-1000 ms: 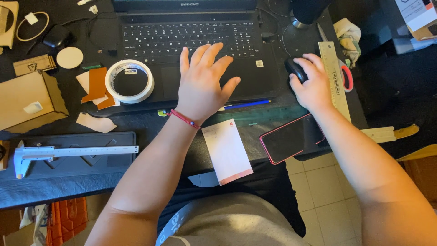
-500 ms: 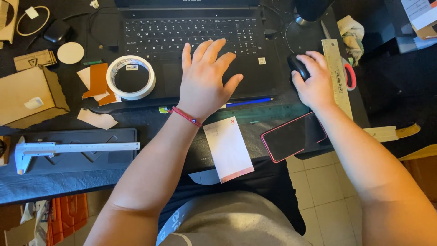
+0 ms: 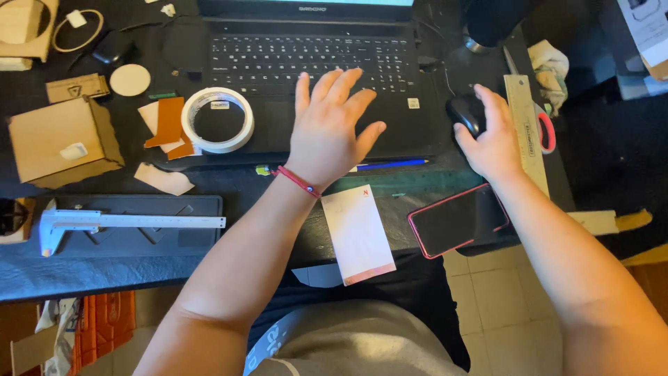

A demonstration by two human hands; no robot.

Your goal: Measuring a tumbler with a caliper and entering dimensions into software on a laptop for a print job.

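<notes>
A black laptop (image 3: 278,56) lies open at the back of the dark desk. My left hand (image 3: 330,129) rests flat on its palm rest and lower keys, fingers spread, holding nothing; a red band circles the wrist. To the right of the laptop, my right hand (image 3: 490,136) covers a black computer mouse (image 3: 465,113). A blue pen (image 3: 390,165) lies just in front of the laptop, partly under my left wrist.
A roll of white tape (image 3: 217,120) sits on the laptop's left corner. A white notepad (image 3: 358,233) and a red-edged phone (image 3: 458,221) overhang the desk's front edge. A wooden ruler (image 3: 527,132), red-handled scissors (image 3: 547,132), a caliper (image 3: 125,223) and a cardboard box (image 3: 59,143) lie around.
Both hands stay where they were on the laptop and the mouse. The view has shifted slightly, so everything sits a little lower and further right in the frame.
</notes>
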